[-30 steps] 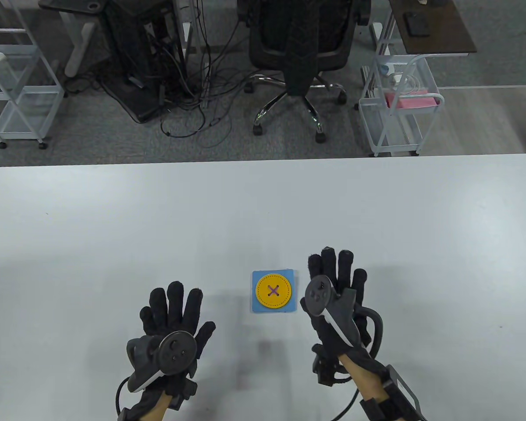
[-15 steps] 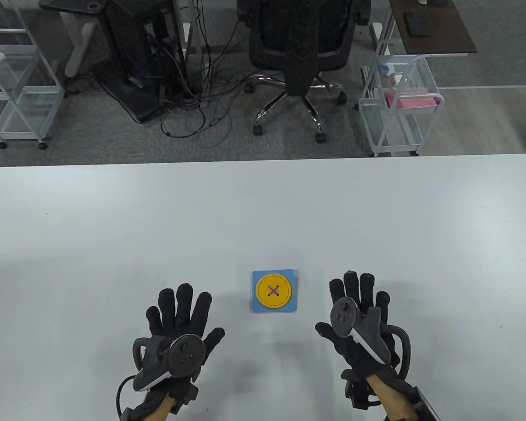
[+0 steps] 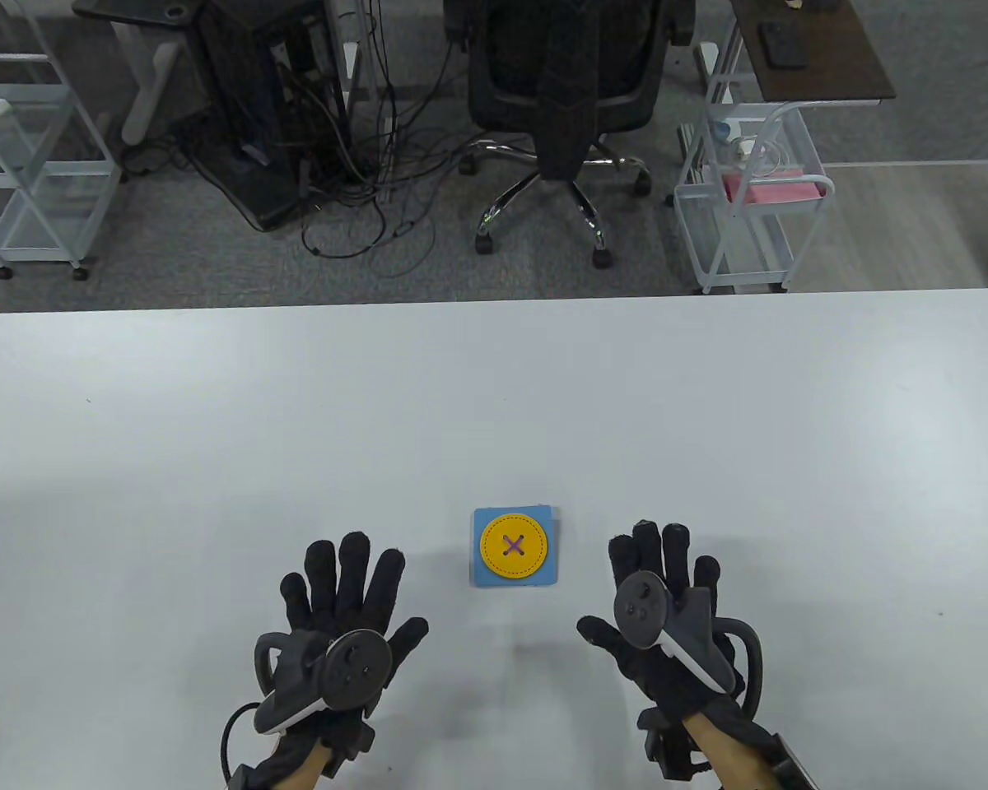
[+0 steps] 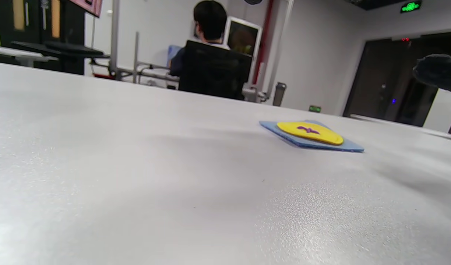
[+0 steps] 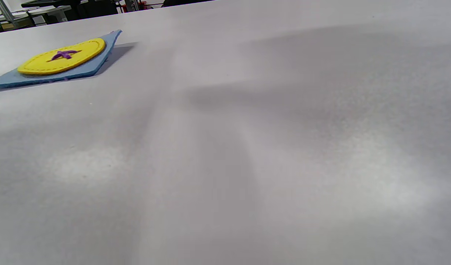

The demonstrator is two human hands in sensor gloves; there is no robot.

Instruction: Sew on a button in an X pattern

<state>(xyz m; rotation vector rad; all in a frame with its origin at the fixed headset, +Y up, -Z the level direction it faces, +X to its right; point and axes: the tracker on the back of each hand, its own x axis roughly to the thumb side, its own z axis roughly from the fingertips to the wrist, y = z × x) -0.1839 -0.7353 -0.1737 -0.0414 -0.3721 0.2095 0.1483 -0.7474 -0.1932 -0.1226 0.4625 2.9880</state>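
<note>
A yellow felt button with a purple X of thread lies on a blue felt square near the table's front edge. It also shows in the left wrist view and the right wrist view. My left hand lies flat on the table left of the square, fingers spread, holding nothing. My right hand lies flat to the right of the square, fingers spread, holding nothing. Neither hand touches the felt.
The white table stretches far beyond the felt. Past its far edge stand an office chair, wire carts and a tangle of cables on the floor.
My right hand has drawn back from beside the felt square toward the front edge and to the right. My left hand has shifted slightly right. The felt piece has not moved.
</note>
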